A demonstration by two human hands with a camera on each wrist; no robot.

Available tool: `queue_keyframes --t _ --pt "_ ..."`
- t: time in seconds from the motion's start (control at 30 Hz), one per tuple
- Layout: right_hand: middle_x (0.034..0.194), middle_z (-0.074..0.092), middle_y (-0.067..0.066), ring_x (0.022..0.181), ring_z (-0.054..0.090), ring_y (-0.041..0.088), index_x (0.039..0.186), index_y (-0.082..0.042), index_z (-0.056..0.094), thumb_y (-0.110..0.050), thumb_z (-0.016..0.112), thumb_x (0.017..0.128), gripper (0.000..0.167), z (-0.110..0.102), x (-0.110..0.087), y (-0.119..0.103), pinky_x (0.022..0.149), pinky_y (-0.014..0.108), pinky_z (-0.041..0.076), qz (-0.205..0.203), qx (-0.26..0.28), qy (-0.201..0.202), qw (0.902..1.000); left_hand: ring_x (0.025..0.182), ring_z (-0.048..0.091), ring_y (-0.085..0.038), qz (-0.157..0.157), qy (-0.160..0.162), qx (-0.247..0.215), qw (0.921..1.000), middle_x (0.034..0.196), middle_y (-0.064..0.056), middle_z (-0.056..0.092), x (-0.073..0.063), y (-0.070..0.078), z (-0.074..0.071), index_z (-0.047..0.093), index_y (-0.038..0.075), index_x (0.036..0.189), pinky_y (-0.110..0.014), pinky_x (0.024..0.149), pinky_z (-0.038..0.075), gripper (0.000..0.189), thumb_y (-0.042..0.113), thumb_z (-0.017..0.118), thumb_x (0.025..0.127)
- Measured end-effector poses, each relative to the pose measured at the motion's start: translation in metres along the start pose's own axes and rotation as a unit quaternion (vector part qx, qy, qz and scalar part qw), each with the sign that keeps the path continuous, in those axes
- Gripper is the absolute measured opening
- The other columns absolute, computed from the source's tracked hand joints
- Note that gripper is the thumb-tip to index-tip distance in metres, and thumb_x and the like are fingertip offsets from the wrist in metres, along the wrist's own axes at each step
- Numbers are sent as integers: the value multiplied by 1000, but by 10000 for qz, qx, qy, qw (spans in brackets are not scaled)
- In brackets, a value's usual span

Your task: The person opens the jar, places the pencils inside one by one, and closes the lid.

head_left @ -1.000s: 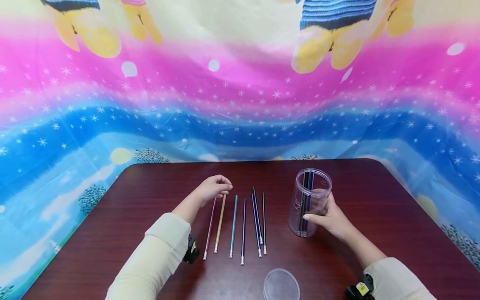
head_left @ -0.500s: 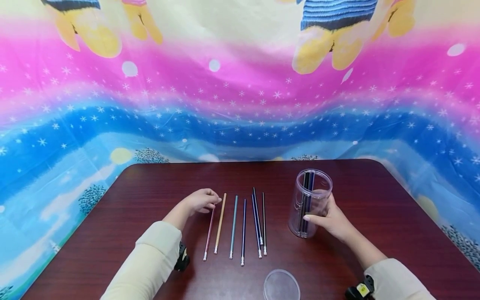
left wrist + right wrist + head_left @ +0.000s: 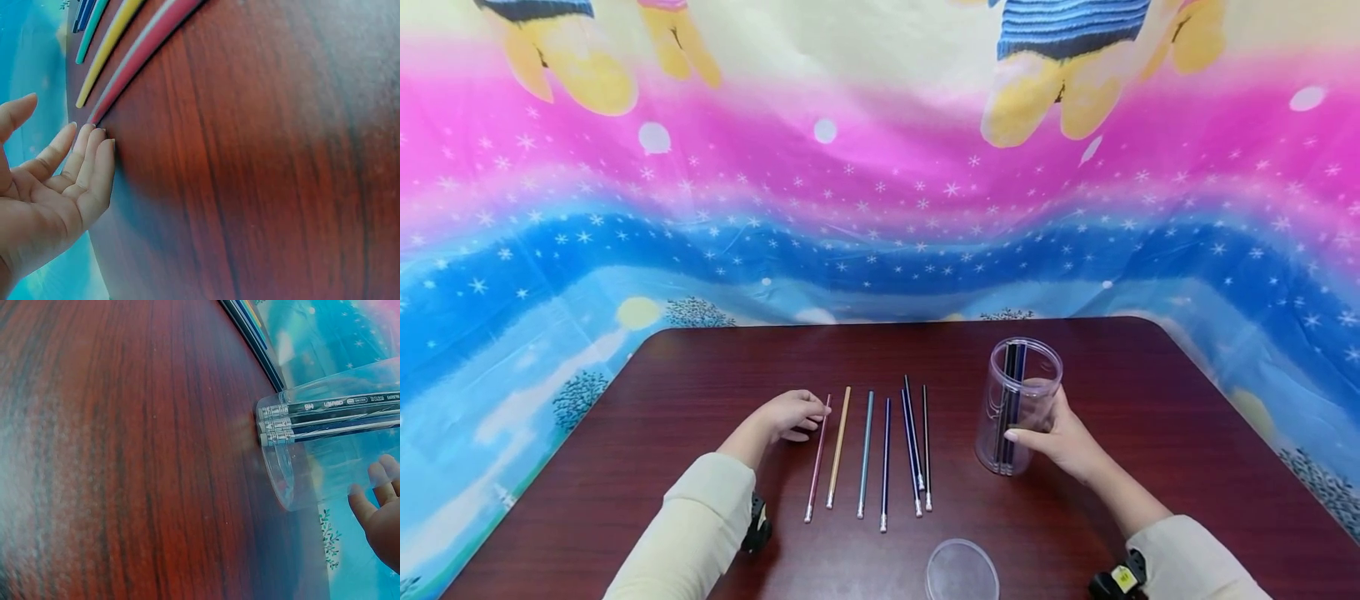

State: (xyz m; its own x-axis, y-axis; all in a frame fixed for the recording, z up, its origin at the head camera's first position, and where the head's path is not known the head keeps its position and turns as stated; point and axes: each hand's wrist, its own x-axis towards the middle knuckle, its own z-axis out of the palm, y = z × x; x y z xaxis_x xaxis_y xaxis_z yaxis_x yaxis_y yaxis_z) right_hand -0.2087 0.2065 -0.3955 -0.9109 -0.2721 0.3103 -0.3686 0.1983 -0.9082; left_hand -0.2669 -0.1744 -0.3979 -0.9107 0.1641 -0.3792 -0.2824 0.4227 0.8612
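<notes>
My left hand (image 3: 786, 414) is at the far tip of a pinkish-red pencil (image 3: 817, 467), the leftmost of a loose row. In the left wrist view the fingers of that hand (image 3: 56, 200) are extended, fingertips right at the tip of the red pencil (image 3: 144, 53), thumb well apart. To its right lie a yellow pencil (image 3: 838, 450), a teal pencil (image 3: 866, 454) and several dark pencils (image 3: 886, 467). My right hand (image 3: 1063, 437) grips a clear plastic jar (image 3: 991, 425), upright and lidless. Dark pencils (image 3: 337, 412) stand inside, eraser ends down.
A clear round lid (image 3: 962, 571) lies near the front edge of the dark red-brown table (image 3: 700, 367). Behind the table hangs a colourful patterned cloth (image 3: 880, 208). A small black device (image 3: 756, 525) is strapped at the left wrist, another (image 3: 1120, 575) at the right.
My left hand has moved left and nearer, from the yellow pencil's tip to the pinkish-red one's. The right hand and jar have stayed in place.
</notes>
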Motion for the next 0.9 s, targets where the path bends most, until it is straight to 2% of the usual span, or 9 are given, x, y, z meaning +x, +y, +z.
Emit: queue_keyframes --t 0.2,0.4,0.57,0.73,0.83,0.9 --pt "116 40 31 99 48 2 122 0 20 5 63 74 65 1 0 0 76 17 42 -41 24 1 10000 90 51 -25 -51 198 52 9998 94 -12 52 0 -5 4 48 0 90 -36 66 47 17 13 54 82" --pt "115 40 32 100 48 2 121 2 19 6 62 73 65 1 0 0 77 16 42 -104 66 22 9999 71 49 -17 57 438 807 9958 74 -6 49 1 -2 10 48 1 80 -32 60 48 14 12 57 81" --pt "116 40 32 100 48 2 122 2 18 6 62 74 65 1 0 1 77 16 42 -47 2 13 10000 55 45 -12 299 570 1757 9823 56 1 41 7 -4 13 53 2 67 -26 52 47 17 11 57 81" --pt "117 39 32 101 47 1 122 2 18 5 62 74 65 1 0 0 78 16 41 -41 17 20 10000 43 41 -9 433 735 2520 9639 44 5 32 10 -4 16 47 7 52 -21 45 43 32 16 60 80" --pt "117 38 32 102 46 1 122 4 17 6 61 74 65 1 0 -1 78 15 40 -97 52 -18 9999 40 42 -10 375 858 2775 9561 43 3 37 12 -4 17 49 5 50 -22 44 43 34 18 62 78" --pt "116 39 33 101 47 1 122 5 17 7 61 74 65 1 0 0 78 16 41 -137 79 -27 9999 40 46 -10 539 839 2834 9538 46 0 43 22 -13 14 54 5 51 -23 44 44 31 18 62 78"
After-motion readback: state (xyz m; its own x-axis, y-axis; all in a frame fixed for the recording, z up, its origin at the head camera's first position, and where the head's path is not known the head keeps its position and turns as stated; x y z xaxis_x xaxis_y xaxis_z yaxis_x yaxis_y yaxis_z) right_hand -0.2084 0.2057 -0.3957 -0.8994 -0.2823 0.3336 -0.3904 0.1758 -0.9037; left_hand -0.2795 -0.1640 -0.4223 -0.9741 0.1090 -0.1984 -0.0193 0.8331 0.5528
